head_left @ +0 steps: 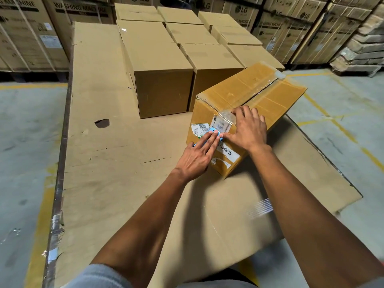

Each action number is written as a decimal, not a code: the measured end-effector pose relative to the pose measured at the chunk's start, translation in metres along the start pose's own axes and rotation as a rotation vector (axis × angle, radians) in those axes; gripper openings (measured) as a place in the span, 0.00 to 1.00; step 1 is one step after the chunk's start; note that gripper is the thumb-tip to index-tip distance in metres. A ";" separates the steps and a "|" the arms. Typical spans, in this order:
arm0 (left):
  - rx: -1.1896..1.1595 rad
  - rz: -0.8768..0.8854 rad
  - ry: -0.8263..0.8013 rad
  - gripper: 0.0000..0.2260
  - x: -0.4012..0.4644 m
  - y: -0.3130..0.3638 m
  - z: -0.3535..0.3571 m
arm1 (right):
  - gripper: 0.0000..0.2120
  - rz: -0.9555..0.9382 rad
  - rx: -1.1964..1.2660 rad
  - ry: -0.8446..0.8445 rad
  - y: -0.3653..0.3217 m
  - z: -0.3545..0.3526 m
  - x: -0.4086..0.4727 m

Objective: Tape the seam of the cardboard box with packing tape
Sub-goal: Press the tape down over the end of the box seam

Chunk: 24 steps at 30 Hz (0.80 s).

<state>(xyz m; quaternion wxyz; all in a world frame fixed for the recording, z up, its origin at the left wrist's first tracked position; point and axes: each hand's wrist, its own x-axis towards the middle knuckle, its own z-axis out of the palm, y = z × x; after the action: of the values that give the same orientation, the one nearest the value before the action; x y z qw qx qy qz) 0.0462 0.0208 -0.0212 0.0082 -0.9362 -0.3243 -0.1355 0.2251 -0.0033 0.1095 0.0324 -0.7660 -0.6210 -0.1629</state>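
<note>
A worn cardboard box (pixel 239 94) lies at an angle on flattened cardboard sheets, its top seam (pixel 261 91) covered by clear packing tape that runs down over the near end face. My right hand (pixel 247 129) lies flat on the tape end at the box's near top edge. My left hand (pixel 199 154) presses against the near face with a light blue tool (pixel 214 133) under its fingers; most of the tool is hidden. Labels and a barcode sticker (pixel 200 128) cover that face.
Several plain closed cartons (pixel 158 65) stand in rows just behind the box. Flattened cardboard (pixel 108 142) covers the floor under everything. Stacked washing-machine cartons (pixel 25 34) line the back wall. Concrete floor with yellow lines (pixel 336 125) lies to the right and left.
</note>
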 end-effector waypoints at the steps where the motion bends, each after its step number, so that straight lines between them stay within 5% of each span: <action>1: 0.003 0.005 0.001 0.36 0.000 0.000 0.000 | 0.42 0.001 0.000 -0.002 0.000 0.000 0.000; 24: 0.023 -0.012 0.007 0.31 0.005 0.000 -0.003 | 0.40 -0.007 0.021 -0.033 0.003 0.001 0.001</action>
<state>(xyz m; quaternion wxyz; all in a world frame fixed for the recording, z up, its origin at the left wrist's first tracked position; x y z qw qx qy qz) 0.0490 0.0240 -0.0168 0.0192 -0.9335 -0.3315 -0.1350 0.2280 -0.0028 0.1092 0.0296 -0.7660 -0.6259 -0.1438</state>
